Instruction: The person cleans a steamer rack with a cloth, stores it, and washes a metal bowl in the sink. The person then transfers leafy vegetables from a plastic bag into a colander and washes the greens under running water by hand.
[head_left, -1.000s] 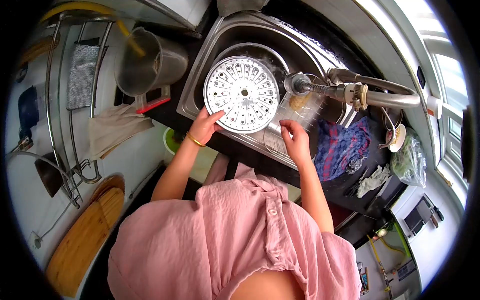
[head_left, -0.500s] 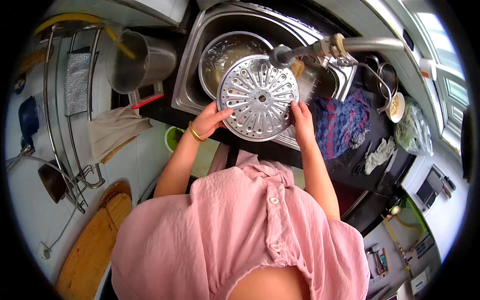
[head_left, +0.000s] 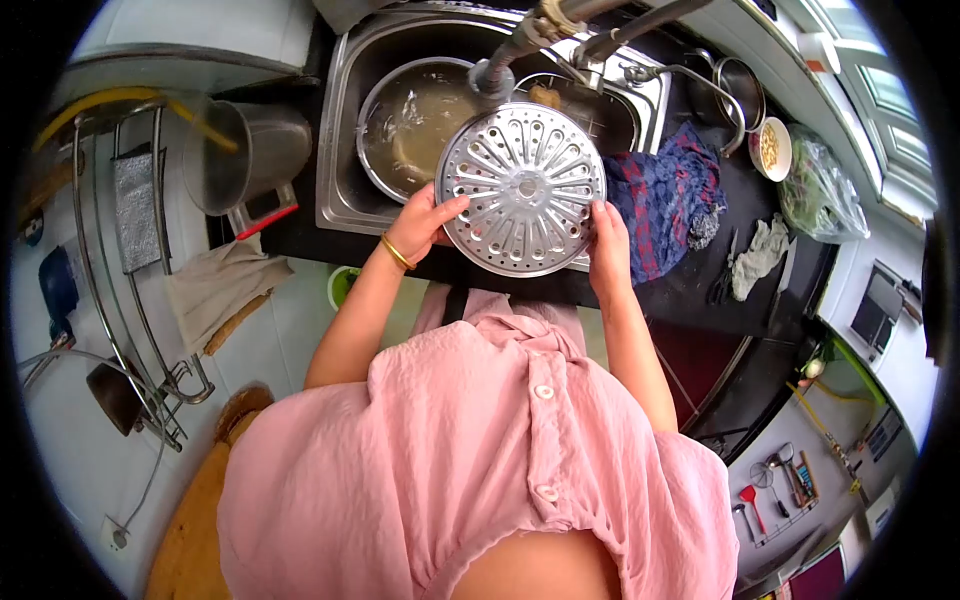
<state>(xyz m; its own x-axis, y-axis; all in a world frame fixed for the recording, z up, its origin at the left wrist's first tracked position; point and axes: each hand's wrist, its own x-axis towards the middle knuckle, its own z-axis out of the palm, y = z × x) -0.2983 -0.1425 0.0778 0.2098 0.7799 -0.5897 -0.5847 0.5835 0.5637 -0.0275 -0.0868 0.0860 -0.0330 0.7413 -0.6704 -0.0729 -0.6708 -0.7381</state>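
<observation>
A round metal steamer rack (head_left: 521, 235), pierced with holes and slots, is held between both hands in front of the sink. My left hand (head_left: 425, 222) grips its left edge, thumb on top and fingers partly hidden beneath. At the right edge, my right hand (head_left: 608, 245) holds it the same way. Behind the rack, a metal basin (head_left: 372, 170) of cloudy water sits in the left bowl of the steel sink (head_left: 335, 190). The faucet (head_left: 492, 78) hangs just above the rack's far edge.
A blue and red cloth (head_left: 655, 215) lies right of the sink. Beyond it are a bowl (head_left: 770, 150), a plastic bag of greens (head_left: 820, 195), a crumpled rag (head_left: 760, 262) and a knife (head_left: 785, 275). A clear plastic jug (head_left: 265, 155) stands left, near a metal wall rack (head_left: 95, 240).
The view has shifted, so the sink and basin appear farther left. The rack stays in both hands, now right of the basin in view, with its angle slightly changed.
</observation>
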